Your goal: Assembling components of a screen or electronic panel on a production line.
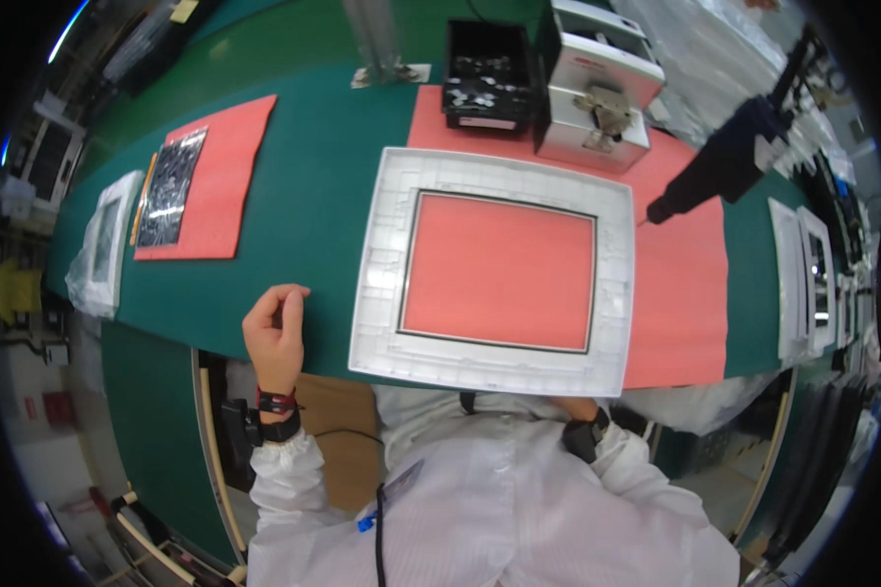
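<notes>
Hovering by the near edge of the table (313, 196), left of centre in the head view, the left hand (277, 338) has its fingers bent and the thumb close to them; whether they pinch anything cannot be told. The right hand (579, 407) shows only near the wrist, at the lower edge of the white frame (377, 269); its fingers are hidden, so their state cannot be told. The frame lies in the middle of the picture, partly over a pink sheet (680, 313), well apart from the left hand. A black bin (487, 115) of small parts stands at upper centre, just beside a white box (597, 59). A black screwdriver (719, 161) points down-left at upper right.
</notes>
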Available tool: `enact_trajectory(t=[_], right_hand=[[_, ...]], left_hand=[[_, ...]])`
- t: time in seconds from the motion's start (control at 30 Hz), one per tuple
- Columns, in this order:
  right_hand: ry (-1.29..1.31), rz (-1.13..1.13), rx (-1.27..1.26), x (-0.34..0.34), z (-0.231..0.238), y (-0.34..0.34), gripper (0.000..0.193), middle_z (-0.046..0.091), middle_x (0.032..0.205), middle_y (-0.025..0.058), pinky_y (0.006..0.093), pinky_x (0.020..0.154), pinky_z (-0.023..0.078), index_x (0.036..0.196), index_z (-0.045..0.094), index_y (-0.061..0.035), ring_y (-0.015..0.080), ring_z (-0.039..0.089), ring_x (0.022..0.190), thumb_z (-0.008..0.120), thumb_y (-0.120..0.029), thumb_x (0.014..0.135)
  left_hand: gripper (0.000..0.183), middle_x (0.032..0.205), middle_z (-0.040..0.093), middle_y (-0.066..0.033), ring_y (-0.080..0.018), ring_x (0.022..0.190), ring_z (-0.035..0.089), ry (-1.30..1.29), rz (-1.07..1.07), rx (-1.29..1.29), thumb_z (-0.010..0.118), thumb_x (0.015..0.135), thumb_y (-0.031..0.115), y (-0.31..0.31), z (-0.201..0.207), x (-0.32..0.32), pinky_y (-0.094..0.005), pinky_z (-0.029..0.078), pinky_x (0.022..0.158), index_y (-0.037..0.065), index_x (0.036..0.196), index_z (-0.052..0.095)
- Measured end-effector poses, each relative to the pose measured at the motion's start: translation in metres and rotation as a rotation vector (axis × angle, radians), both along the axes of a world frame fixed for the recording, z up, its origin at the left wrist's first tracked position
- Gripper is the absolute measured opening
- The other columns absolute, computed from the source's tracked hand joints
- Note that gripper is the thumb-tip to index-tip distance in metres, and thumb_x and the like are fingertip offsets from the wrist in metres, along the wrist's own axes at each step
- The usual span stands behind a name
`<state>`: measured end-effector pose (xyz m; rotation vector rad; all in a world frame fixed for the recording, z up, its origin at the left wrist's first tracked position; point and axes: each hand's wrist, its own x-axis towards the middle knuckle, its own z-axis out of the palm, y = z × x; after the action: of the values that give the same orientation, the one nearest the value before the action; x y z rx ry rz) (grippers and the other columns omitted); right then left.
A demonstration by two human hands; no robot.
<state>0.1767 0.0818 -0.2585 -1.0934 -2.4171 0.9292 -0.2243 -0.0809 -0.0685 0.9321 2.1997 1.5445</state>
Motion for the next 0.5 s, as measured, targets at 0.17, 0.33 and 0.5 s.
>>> enact_trajectory(t=[0.17, 0.33, 0.5], right_hand=[[0.033, 0.173, -0.168, 0.013, 0.093, -0.003, 0.036, 0.062, 0.114, 0.0269, 0.0457, 0.089, 0.048, 0.119, 0.060, 0.0013, 0.0442, 0.058, 0.105, 0.064, -0.012, 0.086], [-0.169, 0.566, -0.634, 0.051, 0.239, 0.033, 0.046, 0.063, 0.122, 0.0205, 0.0337, 0.082, 0.056, 0.130, 0.058, -0.0009, 0.0287, 0.066, 0.106, 0.070, -0.013, 0.087], [0.127, -0.225, -0.336, 0.037, 0.263, 0.051, 0.032, 0.066, 0.076, 0.0077, 0.0282, 0.058, 0.046, 0.117, 0.063, 0.0035, 0.0138, 0.059, 0.064, 0.065, -0.013, 0.091]], left_hand=[[0.011, 0.083, 0.060, 0.0036, -0.0005, 0.066, 0.045, 0.026, 0.032, 0.025, 0.057, 0.097, 0.004, -0.013, -0.008, -0.009, -0.0182, 0.033, 0.056, -0.004, 0.097, 0.065], [0.014, 0.078, 0.055, 0.0029, -0.0037, 0.068, 0.048, -0.157, -0.034, -0.115, 0.056, 0.098, 0.006, -0.002, 0.015, -0.003, -0.0190, 0.039, 0.062, -0.005, 0.101, 0.064], [0.027, 0.092, 0.051, -0.0044, -0.0124, 0.080, 0.049, 0.189, -0.252, -0.211, 0.054, 0.098, 0.009, 0.041, 0.031, 0.028, -0.0246, 0.041, 0.074, -0.006, 0.121, 0.060]])
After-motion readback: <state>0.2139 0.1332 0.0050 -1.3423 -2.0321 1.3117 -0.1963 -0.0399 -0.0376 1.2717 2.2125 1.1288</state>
